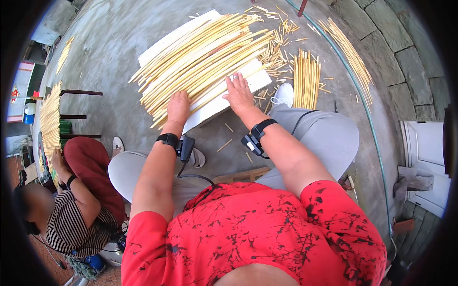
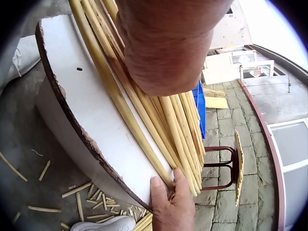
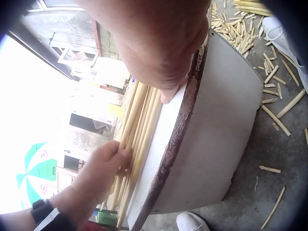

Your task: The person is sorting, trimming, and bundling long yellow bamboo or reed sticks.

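Long yellow sticks (image 1: 205,52) lie side by side across a white board (image 1: 260,78). My left hand (image 1: 179,108) is at their near edge toward the left end; in the right wrist view that left hand (image 3: 101,168) has its thumb and fingers curled round some sticks (image 3: 139,130). Farther right, my right hand (image 1: 240,95) rests at the board's near edge with its fingers extended. In the left wrist view the right hand (image 2: 174,207) touches the ends of the nearest sticks (image 2: 120,98), its thumb on the board (image 2: 96,72). Its other fingers are partly hidden there.
Short cut pieces (image 1: 281,57) litter the floor beyond the board's right end. A stick bundle (image 1: 307,81) lies near my shoe (image 1: 283,94). A green hose (image 1: 355,78) runs along the right. At left, another person (image 1: 78,209) sits beside more sticks (image 1: 49,121).
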The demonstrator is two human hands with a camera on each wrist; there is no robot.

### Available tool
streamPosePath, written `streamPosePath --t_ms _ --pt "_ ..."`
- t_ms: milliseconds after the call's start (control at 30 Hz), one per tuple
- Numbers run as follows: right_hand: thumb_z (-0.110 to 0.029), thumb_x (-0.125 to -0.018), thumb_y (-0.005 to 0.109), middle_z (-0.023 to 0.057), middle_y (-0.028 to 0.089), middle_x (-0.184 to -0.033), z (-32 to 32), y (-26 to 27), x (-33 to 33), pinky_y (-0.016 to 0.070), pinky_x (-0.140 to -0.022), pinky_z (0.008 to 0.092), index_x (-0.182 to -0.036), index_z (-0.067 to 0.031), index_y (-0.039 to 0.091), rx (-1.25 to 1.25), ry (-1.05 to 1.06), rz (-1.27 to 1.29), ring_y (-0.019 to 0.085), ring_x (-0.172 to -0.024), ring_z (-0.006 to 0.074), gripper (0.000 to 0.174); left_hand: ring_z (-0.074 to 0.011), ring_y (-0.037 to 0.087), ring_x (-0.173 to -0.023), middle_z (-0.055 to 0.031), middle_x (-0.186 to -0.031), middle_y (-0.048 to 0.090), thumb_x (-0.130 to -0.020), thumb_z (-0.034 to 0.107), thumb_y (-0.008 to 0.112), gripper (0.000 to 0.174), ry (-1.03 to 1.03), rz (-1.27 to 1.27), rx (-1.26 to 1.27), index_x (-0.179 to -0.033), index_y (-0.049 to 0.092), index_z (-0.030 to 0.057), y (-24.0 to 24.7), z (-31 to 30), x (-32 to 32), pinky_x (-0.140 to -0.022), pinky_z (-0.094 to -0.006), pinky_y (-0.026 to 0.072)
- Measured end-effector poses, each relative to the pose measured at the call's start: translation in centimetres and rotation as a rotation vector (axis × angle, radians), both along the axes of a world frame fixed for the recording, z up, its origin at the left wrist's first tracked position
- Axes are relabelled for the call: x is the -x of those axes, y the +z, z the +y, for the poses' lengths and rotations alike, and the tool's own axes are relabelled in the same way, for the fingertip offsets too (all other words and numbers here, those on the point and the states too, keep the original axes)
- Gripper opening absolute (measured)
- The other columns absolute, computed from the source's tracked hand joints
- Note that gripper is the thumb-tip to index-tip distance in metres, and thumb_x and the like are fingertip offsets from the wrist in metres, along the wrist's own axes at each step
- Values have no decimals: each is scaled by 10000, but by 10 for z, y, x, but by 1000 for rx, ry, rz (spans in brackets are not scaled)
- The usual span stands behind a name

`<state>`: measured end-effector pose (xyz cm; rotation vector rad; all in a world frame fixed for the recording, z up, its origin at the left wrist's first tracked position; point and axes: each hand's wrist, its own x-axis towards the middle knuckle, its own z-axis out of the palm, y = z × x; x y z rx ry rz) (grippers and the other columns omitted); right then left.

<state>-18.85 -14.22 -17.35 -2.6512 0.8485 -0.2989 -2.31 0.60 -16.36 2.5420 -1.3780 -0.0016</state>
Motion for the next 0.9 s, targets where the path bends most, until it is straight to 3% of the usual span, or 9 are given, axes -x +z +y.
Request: streamPosePath --t_ms 167,400,467,533,567,633,667,767,900 --pt "-269 -763 636 215 327 -1352 1 1 2 171 -1075 403 -1291 -35 356 -11 -2 -26 195 -1318 324 642 -356 564 -832 -170 -854 593 -816 168 536 125 40 24 -29 -846 486 57 8 1 -9 -695 -454 442" --pt "-300 -757 638 231 312 -1356 -3 -3 0 182 -1072 403 -1295 -47 362 -9 1 6 201 -1315 333 656 -388 588 -790 -199 -795 614 -849 228 510 172 95 72 -49 -930 503 77 71 -2 -38 -668 -482 439" --pt "-315 -754 640 232 314 -1354 -3 -6 1 193 -1067 406 -1289 -57 379 2 -10 -18 206 -1313 335 649 -408 573 -789 -220 -794 606 -848 244 515 173 74 90 65 -904 519 81 89 1 -43 -676 -488 430" --pt "-317 -755 639 233 315 -1353 -3 -7 3 196 -1065 405 -1287 -61 384 10 -10 -30 210 -1311 338 643 -331 590 -659 -183 -687 593 -849 236 525 191 72 151 85 -844 525 45 99 4 -51 -613 -421 438" --pt "-320 -756 638 235 316 -1352 -3 -8 3 199 -1064 405 -1285 -65 390 20 -11 -40 213 -1308 341 638 -331 590 -659 -183 -687 593 -849 236 525 191 74 150 86 -844 525 45 101 6 -52 -613 -421 438" --pt "-312 -762 635 232 320 -1349 -3 -9 5 190 -1067 408 -1285 -61 386 25 -6 -32 214 -1307 343 631 -172 506 -524 -81 -565 517 -854 224 530 217 110 693 214 -779 529 20 107 8 -50 -526 -317 401" --pt "-304 -769 632 230 324 -1346 -3 -9 4 182 -1069 411 -1286 -57 382 31 -1 -26 215 -1306 345 625 -60 370 -470 6 -528 431 -866 221 525 239 139 896 271 -724 533 29 108 9 -44 -446 -226 308" --pt "-297 -770 629 238 316 -1349 -3 -9 6 195 -1062 421 -1280 -66 394 61 14 -5 220 -1301 356 607 -42 307 -411 31 -523 425 -889 277 509 257 148 1127 227 -743 540 68 110 9 -34 -377 -202 231" --pt "-258 -764 637 247 319 -1340 -6 -13 7 214 -1054 422 -1275 -77 402 67 18 -8 231 -1293 365 591 -44 307 -417 39 -532 420 -888 319 515 278 130 1285 251 -754 536 76 103 4 -29 -377 -202 241"
